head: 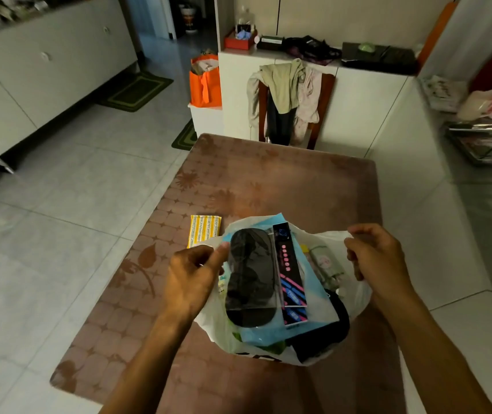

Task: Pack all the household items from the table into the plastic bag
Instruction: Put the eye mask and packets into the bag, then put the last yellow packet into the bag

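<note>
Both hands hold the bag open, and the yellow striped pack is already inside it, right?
Not quite. The head view shows both hands, left and right, holding the plastic bag open, but the yellow striped pack lies outside it on the table.

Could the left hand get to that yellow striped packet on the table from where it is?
Probably yes. The yellow striped packet lies uncovered just beyond the left hand, with nothing between, but that hand would first have to release the plastic bag.

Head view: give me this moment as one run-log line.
left hand: grip on bag rim | right hand: grip on bag rim | plastic bag: open, filled | yellow striped pack: on table, unpacked
</note>
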